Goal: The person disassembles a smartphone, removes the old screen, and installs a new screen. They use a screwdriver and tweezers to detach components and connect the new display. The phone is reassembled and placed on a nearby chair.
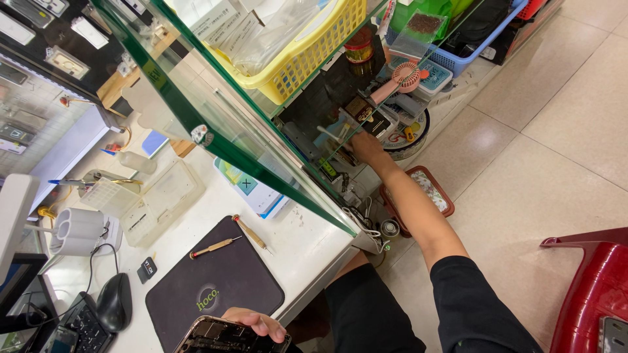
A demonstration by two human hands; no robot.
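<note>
at the far left a black computer mouse (114, 302) sits on the white desk (307, 245), just beside a keyboard corner (85, 323). next to them lies a dark work mat (216, 278), with two wooden-handled screwdrivers (214, 247) resting at its upper edge, one across the mat's corner and the other half on the desk. above that stand a clear plastic parts box (157, 199) and a white cylinder-shaped holder (77, 230).

at the bottom edge the left hand (256, 322) grips an opened phone (226, 338), its inner parts facing up; the fingers curl over the phone's upper edge, closed on it (the thumb is out of sight).

a green-edged glass shelf (216, 140) slants across the middle, carrying a yellow basket (307, 55) of packets.

further right, the right arm stretches away from the body, down beside the desk, and the right hand (367, 148) reaches into a crowded heap of small tools and parts on a low shelf. its fingers are buried among the items and partly behind the glass, so i cannot tell whether they are spread or pinched on something. near it lie a pink handheld fan (404, 78) and a brown tray (428, 189) on the tiled floor. a red plastic chair (592, 287) stands at the far right.
</note>
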